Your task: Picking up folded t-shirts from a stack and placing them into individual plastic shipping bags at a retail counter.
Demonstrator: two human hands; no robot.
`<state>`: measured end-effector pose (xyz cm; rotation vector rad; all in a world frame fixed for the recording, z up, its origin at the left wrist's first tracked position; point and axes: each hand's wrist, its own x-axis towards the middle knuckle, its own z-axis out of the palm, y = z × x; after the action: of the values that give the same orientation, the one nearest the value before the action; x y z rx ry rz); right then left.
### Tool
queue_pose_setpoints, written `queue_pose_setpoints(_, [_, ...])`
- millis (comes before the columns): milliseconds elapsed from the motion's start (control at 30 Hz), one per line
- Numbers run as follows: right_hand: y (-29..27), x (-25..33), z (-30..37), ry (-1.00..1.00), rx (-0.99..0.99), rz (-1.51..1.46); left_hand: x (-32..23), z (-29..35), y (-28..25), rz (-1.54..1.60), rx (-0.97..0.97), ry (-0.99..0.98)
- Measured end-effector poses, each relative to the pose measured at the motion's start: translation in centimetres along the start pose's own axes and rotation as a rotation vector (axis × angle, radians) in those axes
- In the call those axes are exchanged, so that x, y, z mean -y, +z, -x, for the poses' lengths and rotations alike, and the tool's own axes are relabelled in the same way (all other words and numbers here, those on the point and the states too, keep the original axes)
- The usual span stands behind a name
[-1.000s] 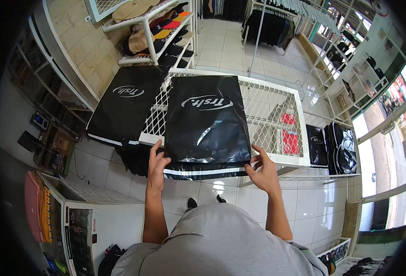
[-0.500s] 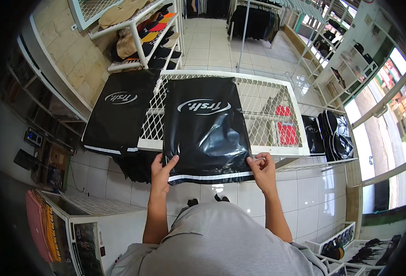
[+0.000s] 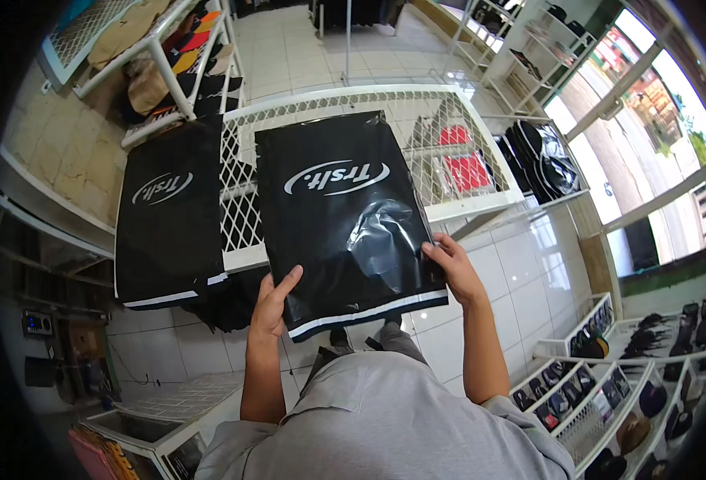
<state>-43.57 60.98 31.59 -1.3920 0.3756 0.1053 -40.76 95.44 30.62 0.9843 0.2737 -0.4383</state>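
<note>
A glossy black plastic mailing bag (image 3: 329, 232) with a white logo and a white strip along its near edge lies partly over the white mesh table (image 3: 245, 256). Its near end sticks out past the table's edge toward me. My left hand (image 3: 271, 308) grips the bag's left side near the bottom, thumb on top. On the opposite side, my right hand (image 3: 453, 268) pinches the edge, thumb on top and fingers beneath. A second black mailing bag (image 3: 161, 248) of the same look rests at the table's left end, untouched by either hand.
Caps fill a white rack (image 3: 161, 60) at the far left. Red packages (image 3: 461, 160) show through the mesh, and black bags (image 3: 541, 156) sit beyond the table's right end. Display shelves (image 3: 601, 392) with small goods stand at the near right, a cabinet (image 3: 145, 424) at the near left.
The view has turned, so the table and bags appear tilted and shifted left. My right hand has moved up the bag's side, away from the corner. Both hands still hold the bag.
</note>
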Motion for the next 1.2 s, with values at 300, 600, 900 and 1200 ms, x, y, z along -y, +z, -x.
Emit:
queue_pose_setpoints(300, [1.9, 2.8, -1.4, 0.189, 0.047, 0.052, -0.4, -0.9, -0.5, -0.117, 0.075, 0.023])
queue_pose_setpoints(600, [1.5, 3.9, -2.7, 0.154, 0.113, 0.043, 0.7, 0.2, 2.7, -0.050, -0.123, 0.100])
queue_pose_setpoints(900, [-9.1, 5.1, 2.4, -0.245, 0.149, 0.081, 5.4, 3.1, 15.6, -0.151, -0.044, 0.340])
queue_pose_setpoints(1200, [-28.5, 5.5, 12.4, -0.459, -0.284, -0.037, 14.1, -0.2, 34.4, -0.322, 0.465, 0.219])
